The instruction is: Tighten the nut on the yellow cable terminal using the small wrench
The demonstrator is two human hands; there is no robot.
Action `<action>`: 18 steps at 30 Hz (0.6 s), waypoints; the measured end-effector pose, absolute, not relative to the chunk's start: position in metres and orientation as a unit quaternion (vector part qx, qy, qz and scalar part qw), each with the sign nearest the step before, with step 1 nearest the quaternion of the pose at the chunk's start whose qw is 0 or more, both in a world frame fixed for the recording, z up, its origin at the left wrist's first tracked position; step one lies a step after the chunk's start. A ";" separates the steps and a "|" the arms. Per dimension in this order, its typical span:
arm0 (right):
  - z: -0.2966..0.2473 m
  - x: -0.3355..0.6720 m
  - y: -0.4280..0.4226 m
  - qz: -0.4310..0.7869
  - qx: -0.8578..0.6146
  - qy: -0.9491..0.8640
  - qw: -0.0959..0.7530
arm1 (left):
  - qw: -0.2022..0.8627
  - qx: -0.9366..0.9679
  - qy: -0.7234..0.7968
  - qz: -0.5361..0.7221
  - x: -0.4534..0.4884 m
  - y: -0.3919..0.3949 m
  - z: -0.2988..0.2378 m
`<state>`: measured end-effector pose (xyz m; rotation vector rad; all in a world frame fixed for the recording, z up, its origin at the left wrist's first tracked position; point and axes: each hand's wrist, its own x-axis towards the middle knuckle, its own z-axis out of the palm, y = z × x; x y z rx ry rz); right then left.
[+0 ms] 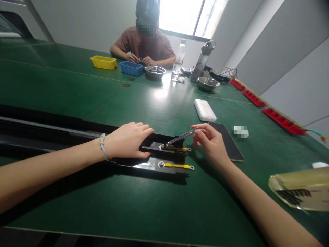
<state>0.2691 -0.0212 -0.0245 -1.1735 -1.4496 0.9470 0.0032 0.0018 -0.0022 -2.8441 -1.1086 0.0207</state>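
Observation:
My left hand (131, 140) is wrapped over the long black metal channels (95, 132), holding them against the table near their right end. Between the thumb and fingers of my right hand (209, 140) is the end of a wrench (180, 138). The wrench's other end sits at a nut (162, 146) in the farther channel, where a yellow wire with a ring terminal (188, 149) lies partly under the tool. In the nearer channel, a second yellow wire (177, 166) is fixed at a nut (161, 164), and its ring terminal sticks out past the channel's end.
A dark tablet-like slab (228, 144) and a white power bank (205, 109) lie beyond my right hand. At right is a yellowish container (300, 188). Across the green table (77, 202) sits a person (144, 41) behind a yellow bin (103, 63), a blue bin (131, 69) and metal bowls (208, 84).

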 end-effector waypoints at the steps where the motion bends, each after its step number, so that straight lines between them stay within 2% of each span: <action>1: -0.026 0.268 -0.022 0.402 -0.480 -0.593 0.506 | 0.043 -0.931 -0.363 0.007 0.003 0.002 -0.002; 10: -0.025 0.269 -0.024 0.450 -0.461 -0.566 0.514 | 0.040 -0.932 -0.361 0.007 0.004 0.002 -0.001; 18: 0.006 0.288 -0.030 0.351 -0.464 -0.601 0.548 | 0.042 -0.933 -0.357 0.008 0.003 0.001 0.000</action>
